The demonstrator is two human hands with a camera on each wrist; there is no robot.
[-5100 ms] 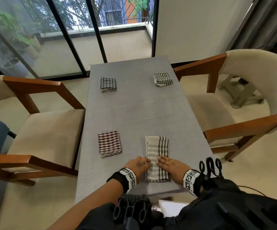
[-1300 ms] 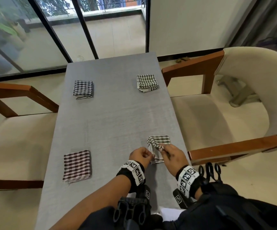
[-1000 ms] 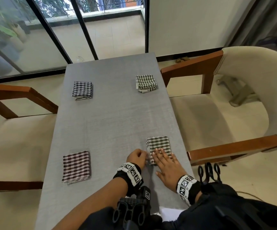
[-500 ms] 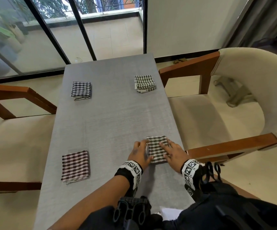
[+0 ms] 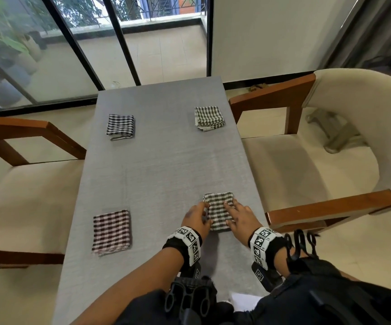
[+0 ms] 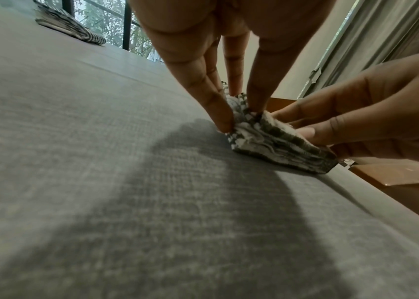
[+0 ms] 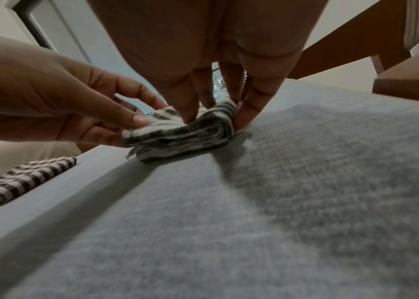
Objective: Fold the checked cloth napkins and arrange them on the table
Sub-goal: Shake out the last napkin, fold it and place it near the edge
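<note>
Napkin number four, the dark green checked napkin, lies at the near right part of the grey table, close to the right edge. About five seconds ago it was a long strip; now it is a small thick square, like the three others. The left hand pinches its left side between thumb and fingertips, fingers narrow. The right hand holds the right side, thumb on top and the little finger at the fold, with the fingers slightly spread. Half a second ago both hands were nearly in this same place, so I think they only straighten the square now. The brown checked napkin, black checked napkin and far green checked napkin rest folded at the other corners. The task seems almost finished.
</note>
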